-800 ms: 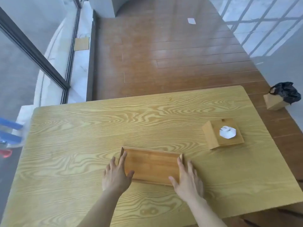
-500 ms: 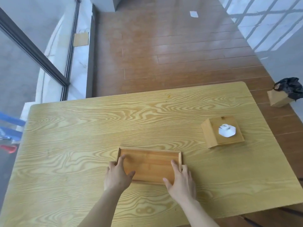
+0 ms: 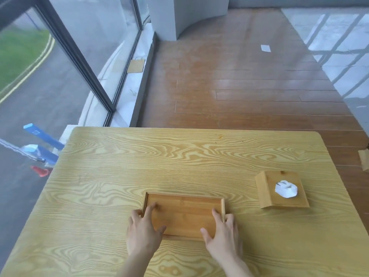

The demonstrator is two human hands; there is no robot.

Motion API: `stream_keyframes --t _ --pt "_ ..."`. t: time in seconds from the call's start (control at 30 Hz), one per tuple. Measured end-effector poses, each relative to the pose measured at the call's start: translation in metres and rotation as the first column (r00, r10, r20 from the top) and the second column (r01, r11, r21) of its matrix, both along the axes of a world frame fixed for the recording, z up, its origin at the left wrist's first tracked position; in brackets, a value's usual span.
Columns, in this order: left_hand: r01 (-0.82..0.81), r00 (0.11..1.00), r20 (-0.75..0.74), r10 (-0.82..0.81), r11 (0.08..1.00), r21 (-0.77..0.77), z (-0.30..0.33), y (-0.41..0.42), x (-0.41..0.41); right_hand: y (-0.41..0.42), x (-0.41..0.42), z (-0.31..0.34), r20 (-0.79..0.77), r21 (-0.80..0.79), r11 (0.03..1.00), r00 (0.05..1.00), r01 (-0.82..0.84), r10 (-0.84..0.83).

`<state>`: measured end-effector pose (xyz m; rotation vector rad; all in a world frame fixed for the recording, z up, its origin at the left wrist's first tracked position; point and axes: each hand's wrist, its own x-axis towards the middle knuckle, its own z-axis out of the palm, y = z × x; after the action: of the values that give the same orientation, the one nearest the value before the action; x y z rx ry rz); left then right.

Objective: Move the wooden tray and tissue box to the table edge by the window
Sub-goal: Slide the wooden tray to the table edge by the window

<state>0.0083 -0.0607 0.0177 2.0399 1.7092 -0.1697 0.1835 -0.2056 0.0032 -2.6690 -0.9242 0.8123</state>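
Observation:
A shallow rectangular wooden tray (image 3: pixel 184 208) lies flat on the light wooden table (image 3: pixel 179 160), near its front edge. My left hand (image 3: pixel 142 232) grips the tray's left end, fingers over the rim and thumb inside at the near edge. My right hand (image 3: pixel 222 234) grips the tray's right end the same way. A wooden tissue box (image 3: pixel 268 193) with a white tissue (image 3: pixel 286 189) sticking out of its top stands to the right of the tray, apart from it.
A floor-to-ceiling window (image 3: pixel 50 80) with a dark frame runs along the left, beside the table's left edge. Brown plank floor (image 3: pixel 239 86) lies beyond the table. A small cardboard box (image 3: pixel 364 160) sits on the floor at the far right.
Both hands have closed onto the tray's ends, with fingers now over the rims. The camera has tilted up, showing more window and floor. The tray and tissue box have not visibly shifted on the table.

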Motion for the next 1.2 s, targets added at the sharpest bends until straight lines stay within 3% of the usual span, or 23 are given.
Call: stream_keyframes --t 0.33,0.63,0.97,1.2 --pt "-0.145 0.985 0.1 0.142 0.989 0.018 0.011 0.026 -0.043 0.057 -0.023 0.021 0.078 0.006 0.989 0.986 -0.147 0.146" --pt "-0.287 0.942 0.182 0.281 0.958 0.005 0.012 0.084 -0.143 0.158 -0.1 0.039 0.142 -0.044 0.939 0.928 -0.341 0.343" --pt "-0.589 0.768 0.294 0.569 0.808 -0.025 -0.009 0.129 -0.274 0.29 -0.212 0.029 0.145 -0.07 0.812 0.8 -0.579 0.582" --pt "-0.711 0.651 0.315 0.69 0.7 -0.065 -0.027 0.132 -0.315 0.362 -0.267 0.018 0.139 -0.059 0.726 0.715 -0.685 0.686"
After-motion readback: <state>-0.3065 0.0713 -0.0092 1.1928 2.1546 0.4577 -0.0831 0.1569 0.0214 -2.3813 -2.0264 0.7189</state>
